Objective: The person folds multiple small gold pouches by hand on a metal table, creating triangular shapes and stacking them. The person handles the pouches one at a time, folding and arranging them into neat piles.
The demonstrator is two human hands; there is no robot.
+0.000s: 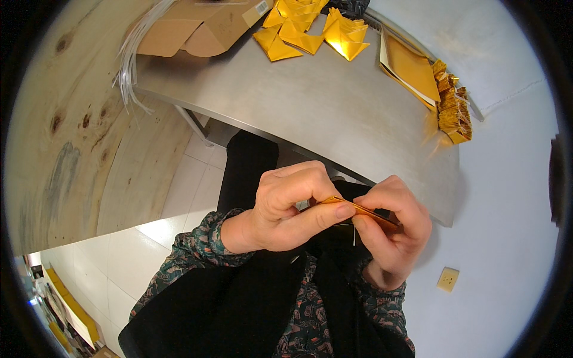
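Note:
Between my two hands, above my lap and just off the table's near edge, is a folded piece of gold paper (377, 216), seen nearly edge-on. My left hand (295, 209) pinches its left end between thumb and bent fingers. On the other end, my right hand (397, 227) grips the paper with its thumb tip close to the left thumb. Much of the paper is hidden by the fingers. Folded gold paper pieces (346, 37) lie in small stacks at the table's far side.
A metal table (286, 83) spans the far side. On it are a cardboard box (206, 30), a stack of flat gold sheets (412, 62) and a packed row of folded gold pieces (455, 113). White strips (128, 71) hang beside a wooden panel (83, 131). A wall with an outlet (447, 279) stands right.

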